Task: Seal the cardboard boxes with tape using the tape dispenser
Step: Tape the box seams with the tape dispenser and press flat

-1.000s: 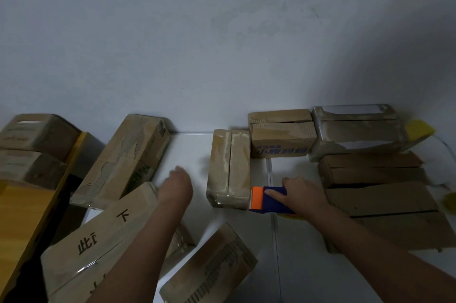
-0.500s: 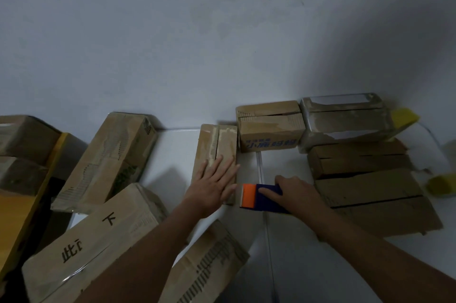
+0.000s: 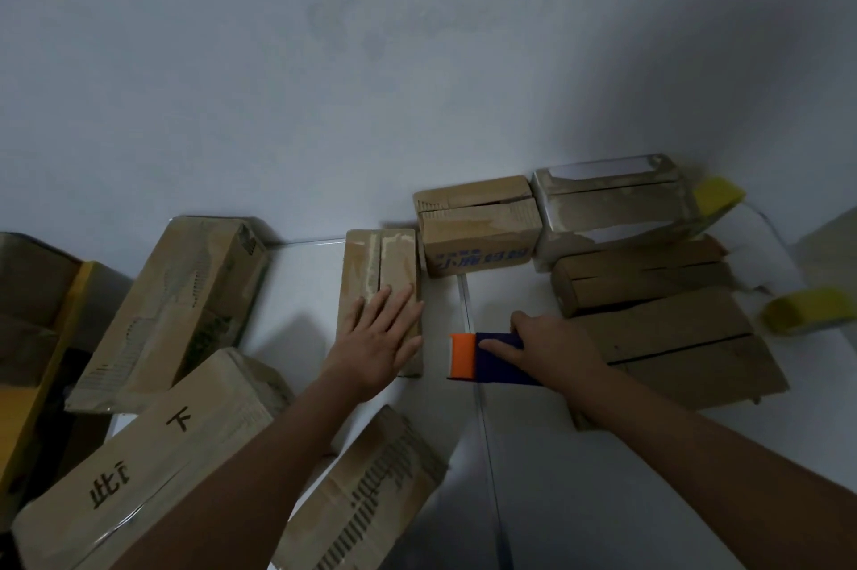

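Left hand lies flat, fingers straight, on narrow box, hiding its near end. Just right of box: dispenser, right hand gripping it; tape roll hidden.

left hand: flat on the narrow cardboard box
right hand: holds the blue and orange tape dispenser, just right of that box

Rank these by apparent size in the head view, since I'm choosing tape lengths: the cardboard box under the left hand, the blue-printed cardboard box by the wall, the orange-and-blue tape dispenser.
1. Cardboard box under the left hand
2. Blue-printed cardboard box, similar; order unsure
3. Orange-and-blue tape dispenser, clearly smallest
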